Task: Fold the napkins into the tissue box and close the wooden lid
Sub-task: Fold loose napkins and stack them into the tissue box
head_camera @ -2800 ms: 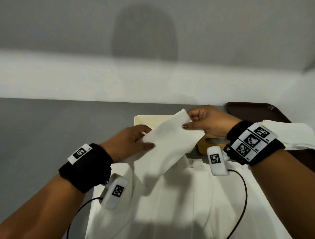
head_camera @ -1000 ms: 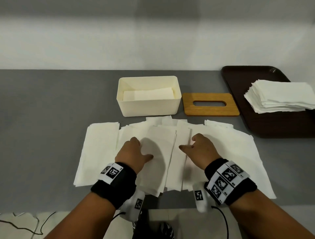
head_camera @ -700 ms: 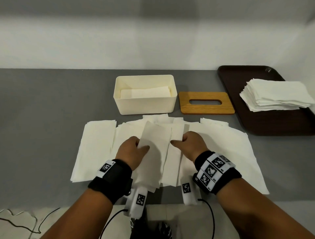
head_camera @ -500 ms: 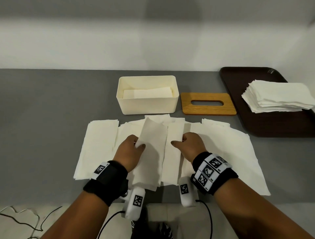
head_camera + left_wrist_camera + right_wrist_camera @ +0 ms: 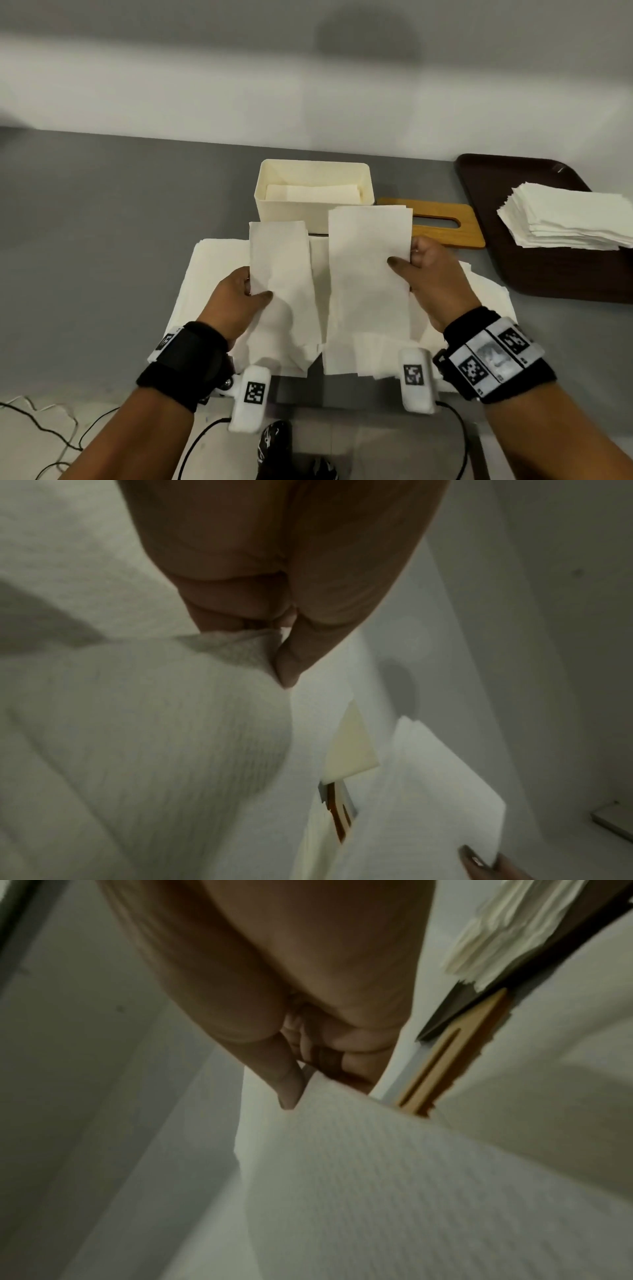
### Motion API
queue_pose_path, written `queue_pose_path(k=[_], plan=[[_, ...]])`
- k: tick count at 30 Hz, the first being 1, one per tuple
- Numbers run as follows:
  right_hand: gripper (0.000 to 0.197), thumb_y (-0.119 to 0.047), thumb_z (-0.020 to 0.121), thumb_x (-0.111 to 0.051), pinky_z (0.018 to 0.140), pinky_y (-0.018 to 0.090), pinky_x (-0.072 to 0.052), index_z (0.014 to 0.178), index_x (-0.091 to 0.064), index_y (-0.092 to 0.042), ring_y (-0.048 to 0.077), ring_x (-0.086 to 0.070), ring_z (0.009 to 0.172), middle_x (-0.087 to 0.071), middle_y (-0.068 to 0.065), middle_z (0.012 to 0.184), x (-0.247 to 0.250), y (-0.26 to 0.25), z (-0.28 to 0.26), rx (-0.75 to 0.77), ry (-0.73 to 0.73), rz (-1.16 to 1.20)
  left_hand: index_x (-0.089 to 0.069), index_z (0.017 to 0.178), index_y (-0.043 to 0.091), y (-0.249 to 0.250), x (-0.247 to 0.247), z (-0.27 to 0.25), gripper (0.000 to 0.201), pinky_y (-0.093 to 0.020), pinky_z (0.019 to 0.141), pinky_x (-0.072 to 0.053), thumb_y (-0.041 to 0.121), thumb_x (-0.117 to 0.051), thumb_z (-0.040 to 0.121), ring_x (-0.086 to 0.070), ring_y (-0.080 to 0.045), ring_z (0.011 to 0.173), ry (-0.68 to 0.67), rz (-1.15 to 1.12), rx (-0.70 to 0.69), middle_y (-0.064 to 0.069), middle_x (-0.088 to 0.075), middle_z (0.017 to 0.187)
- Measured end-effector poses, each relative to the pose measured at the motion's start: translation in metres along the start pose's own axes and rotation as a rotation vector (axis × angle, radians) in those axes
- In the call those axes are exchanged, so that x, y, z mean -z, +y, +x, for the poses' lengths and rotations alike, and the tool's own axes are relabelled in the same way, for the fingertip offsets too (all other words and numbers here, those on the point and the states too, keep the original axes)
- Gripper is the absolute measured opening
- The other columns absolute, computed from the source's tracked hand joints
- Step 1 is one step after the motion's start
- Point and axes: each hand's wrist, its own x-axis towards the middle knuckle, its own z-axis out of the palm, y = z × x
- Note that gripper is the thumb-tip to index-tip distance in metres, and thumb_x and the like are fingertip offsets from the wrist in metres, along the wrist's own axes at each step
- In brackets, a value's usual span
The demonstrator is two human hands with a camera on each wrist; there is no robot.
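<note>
My left hand [image 5: 251,291] pinches the left edge of a folded white napkin [image 5: 281,274], lifted off the pile. A second, wider folded napkin [image 5: 368,274] is held up by its right edge in my right hand [image 5: 407,260]. Both wrist views show thumb against fingers with paper between: the left hand [image 5: 277,642] and the right hand [image 5: 301,1080]. Behind the napkins stands the cream tissue box [image 5: 364,181], open, with folded napkins inside. The wooden lid [image 5: 469,226] with its slot lies flat to the right of the box. More napkins [image 5: 212,270] lie spread on the grey table under my hands.
A dark brown tray [image 5: 479,178] at the right holds a stack of unfolded napkins [image 5: 565,216]. The table's near edge runs just under my wrists; cables [image 5: 44,428] lie on the floor below. A white wall backs the table.
Both hands have lifted from the pile, each raising one folded napkin; a second ago they lay on the spread napkins. The right hand's napkin is newly up.
</note>
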Motion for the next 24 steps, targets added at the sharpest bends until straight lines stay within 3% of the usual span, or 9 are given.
queue_pose_path(k=[6,10,12,14,16,19,21,24], plan=[[0.024,0.000,0.091,-0.058,0.076,0.033,-0.060,0.114,-0.061,-0.008,0.020,-0.073,0.092,-0.076,0.007,0.101,0.012,-0.045,-0.008,0.023,-0.290,0.255,-0.062,0.113,0.006,0.011,-0.001,-0.007,0.032,-0.051,0.090,-0.056,-0.010,-0.062,0.084,-0.071,-0.032,0.098,-0.094,-0.135,-0.048,-0.012,-0.075,0.106],[0.027,0.001,0.090,-0.060,0.083,0.040,-0.057,0.117,-0.060,-0.002,0.025,-0.071,0.096,-0.073,0.015,0.107,-0.016,-0.044,0.000,-0.008,-0.339,0.234,-0.064,0.110,0.012,0.026,-0.008,-0.018,0.035,-0.043,0.083,-0.056,-0.002,-0.056,0.079,-0.071,-0.032,0.094,-0.153,-0.241,-0.084,-0.012,-0.075,0.102],[0.026,0.000,0.090,-0.061,0.085,0.046,-0.055,0.117,-0.060,0.000,0.029,-0.070,0.097,-0.073,0.017,0.106,-0.035,-0.036,0.006,-0.025,-0.309,0.189,-0.067,0.107,0.013,0.027,-0.011,-0.020,0.031,-0.037,0.070,-0.051,0.002,-0.048,0.085,-0.066,-0.032,0.081,-0.141,-0.286,-0.065,-0.014,-0.073,0.097],[0.022,-0.002,0.091,-0.062,0.081,0.043,-0.057,0.113,-0.060,-0.001,0.028,-0.070,0.096,-0.073,0.016,0.106,-0.053,-0.027,0.011,-0.050,-0.256,0.148,-0.067,0.096,0.011,0.026,-0.011,-0.021,0.024,-0.029,0.056,-0.038,0.010,-0.044,0.088,-0.050,-0.025,0.066,-0.051,-0.350,-0.003,-0.009,-0.062,0.078],[0.017,-0.004,0.090,-0.063,0.071,0.032,-0.052,0.107,-0.061,-0.004,0.025,-0.070,0.093,-0.073,0.014,0.105,-0.068,-0.019,0.015,-0.061,-0.211,0.122,-0.066,0.092,0.010,0.026,-0.009,-0.021,0.026,-0.032,0.062,-0.035,0.029,-0.049,0.086,-0.045,-0.026,0.070,-0.038,-0.462,0.056,-0.007,-0.056,0.078],[0.011,-0.007,0.089,-0.065,0.066,0.027,-0.047,0.097,-0.061,-0.014,0.020,-0.069,0.086,-0.074,0.009,0.100,-0.089,-0.014,0.018,-0.059,-0.192,0.087,-0.068,0.113,0.021,0.025,-0.007,-0.017,0.041,-0.032,0.090,-0.047,0.052,-0.049,0.094,-0.065,-0.018,0.102,-0.098,-0.406,0.025,0.002,-0.072,0.113],[0.011,-0.010,0.089,-0.065,0.068,0.028,-0.051,0.095,-0.062,-0.018,0.019,-0.070,0.089,-0.074,0.007,0.100,-0.102,-0.010,0.019,-0.047,-0.182,0.075,-0.064,0.120,0.021,0.024,-0.006,-0.014,0.033,-0.036,0.094,-0.050,0.042,-0.052,0.097,-0.065,-0.018,0.109,-0.089,-0.302,-0.065,-0.002,-0.070,0.119],[0.016,-0.028,0.088,-0.065,0.085,0.038,-0.055,0.101,-0.064,-0.018,0.019,-0.068,0.095,-0.072,0.000,0.100,-0.114,-0.004,0.020,-0.021,-0.068,0.075,-0.060,0.126,0.016,0.020,0.001,-0.008,0.030,-0.041,0.094,-0.053,0.028,-0.053,0.098,-0.067,-0.024,0.110,-0.075,-0.305,-0.135,-0.003,-0.071,0.119]])
